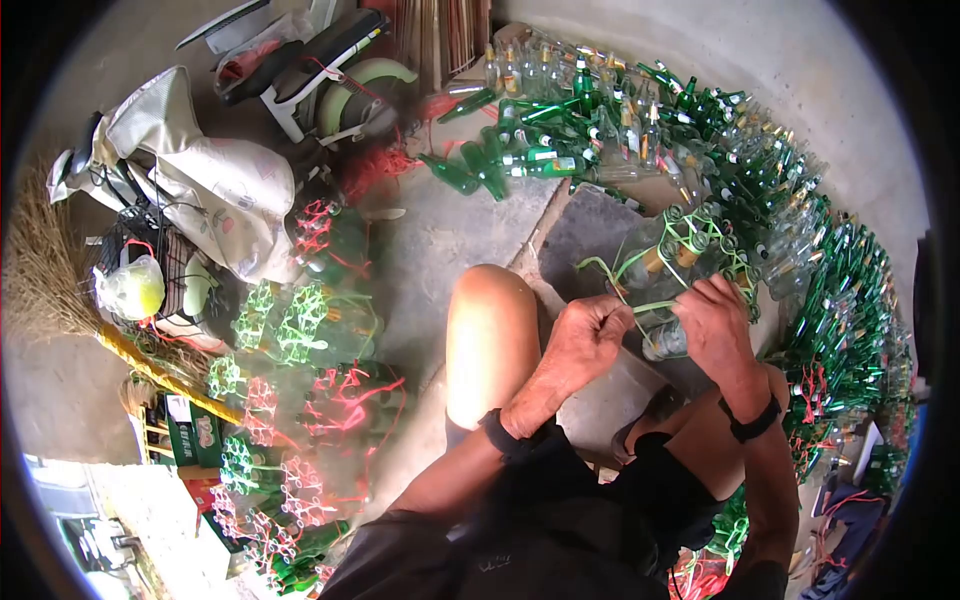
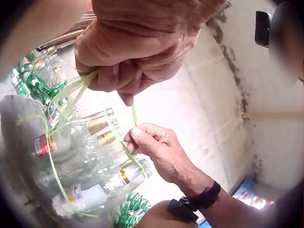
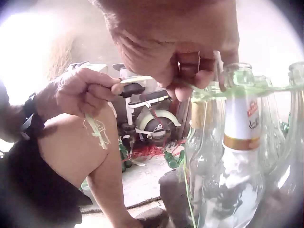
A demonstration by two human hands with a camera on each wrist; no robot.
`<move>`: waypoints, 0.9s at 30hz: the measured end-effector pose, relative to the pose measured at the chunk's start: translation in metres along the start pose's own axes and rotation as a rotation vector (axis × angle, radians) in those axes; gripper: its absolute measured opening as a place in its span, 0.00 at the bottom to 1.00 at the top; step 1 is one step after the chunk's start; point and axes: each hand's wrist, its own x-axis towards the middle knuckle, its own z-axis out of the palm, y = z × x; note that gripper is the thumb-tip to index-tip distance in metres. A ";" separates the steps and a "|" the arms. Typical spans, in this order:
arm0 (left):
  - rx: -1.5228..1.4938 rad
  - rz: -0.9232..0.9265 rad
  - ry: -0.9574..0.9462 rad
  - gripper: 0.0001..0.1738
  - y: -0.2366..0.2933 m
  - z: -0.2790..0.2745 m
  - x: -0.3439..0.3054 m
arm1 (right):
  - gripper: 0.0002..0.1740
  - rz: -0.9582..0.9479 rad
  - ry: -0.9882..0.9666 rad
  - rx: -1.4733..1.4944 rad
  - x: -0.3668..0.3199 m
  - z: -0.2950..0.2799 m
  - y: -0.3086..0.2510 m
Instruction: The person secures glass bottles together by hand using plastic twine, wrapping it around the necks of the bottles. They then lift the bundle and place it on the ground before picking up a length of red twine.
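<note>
A thin pale-green plastic strap [image 1: 652, 306] runs taut between two hands, just right of a seated person's bare knee [image 1: 490, 330]. It loops round the necks of a cluster of clear glass bottles [image 1: 672, 255] with gold and red neck labels. They stand upright and touching on the concrete floor [image 1: 450, 240], apparently so that the strap can bind them into one bundle. The left hand [image 1: 585, 338] is clenched round the strap's free end, and a frayed tail hangs below the fist; this looks like the pulling side. The right hand [image 1: 712, 322] pinches the strap at the bottle necks, probably to keep the loop from slipping. Far and to the right, a heap of loose green and clear glass bottles [image 1: 600, 130] curves around the person. To the left lie tied bottle bundles laced in red and green strap [image 1: 300, 330], a white sack [image 1: 210, 180] and a straw broom [image 1: 40, 270].
</note>
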 end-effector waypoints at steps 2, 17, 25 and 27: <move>0.022 0.039 0.013 0.10 0.005 -0.003 0.003 | 0.04 0.037 0.001 0.091 -0.001 0.005 0.013; 0.283 -0.054 0.091 0.10 0.078 -0.049 -0.011 | 0.16 0.474 -0.089 0.812 -0.003 0.003 0.041; 0.562 0.017 0.167 0.09 0.064 -0.059 -0.009 | 0.18 0.471 -0.062 0.939 -0.002 -0.009 0.045; 0.585 0.089 0.161 0.08 0.041 -0.074 -0.001 | 0.19 0.522 -0.107 0.947 -0.001 -0.014 0.043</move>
